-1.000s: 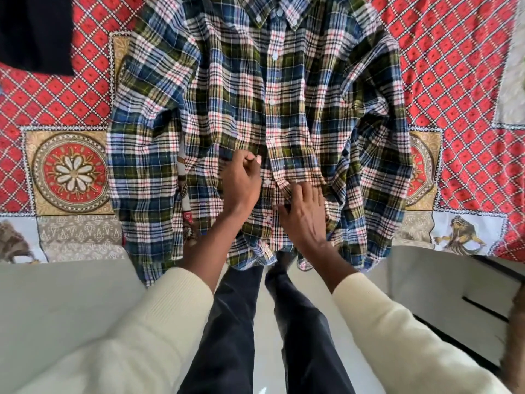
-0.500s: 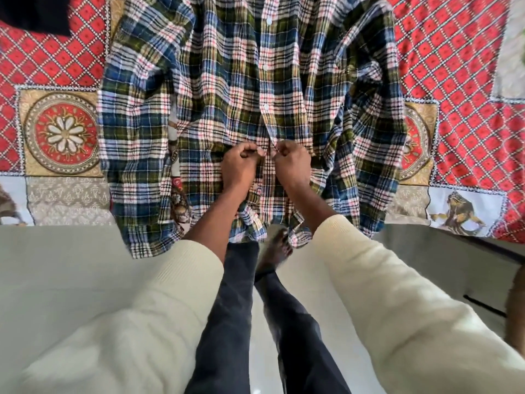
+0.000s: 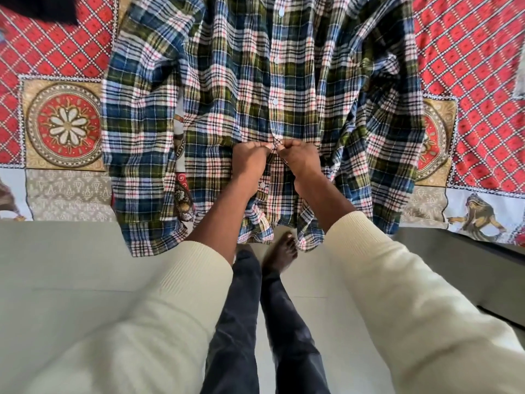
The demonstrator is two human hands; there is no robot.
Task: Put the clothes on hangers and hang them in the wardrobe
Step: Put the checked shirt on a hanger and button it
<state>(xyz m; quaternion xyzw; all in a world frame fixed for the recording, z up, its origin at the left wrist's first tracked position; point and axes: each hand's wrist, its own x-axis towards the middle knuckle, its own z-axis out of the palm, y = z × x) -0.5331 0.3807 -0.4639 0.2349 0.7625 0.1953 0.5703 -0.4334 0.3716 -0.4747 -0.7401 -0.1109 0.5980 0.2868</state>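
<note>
Buttoning a plaid shirt [image 3: 227, 89] spread on a red patterned bedspread [image 3: 468, 52].
L hand [image 3: 250, 160] & R hand [image 3: 298, 157] each pinch the placket edges together — prob. fastening a button before hanging.

- A plaid shirt [image 3: 227, 89] lies spread front-up on a red patterned bedspread [image 3: 468, 52], its hem hanging over the near edge.
- The left hand [image 3: 250, 162] and right hand [image 3: 298, 157] sit side by side at the button placket, each pinching the fabric.
- Cream sleeves [image 3: 397, 280] cover both forearms.
- Below, dark trousers [image 3: 241, 322] and a bare foot [image 3: 279, 251] stand on a pale floor [image 3: 71, 265].
- A dark cloth [image 3: 42, 7] lies at the far left corner.
</note>
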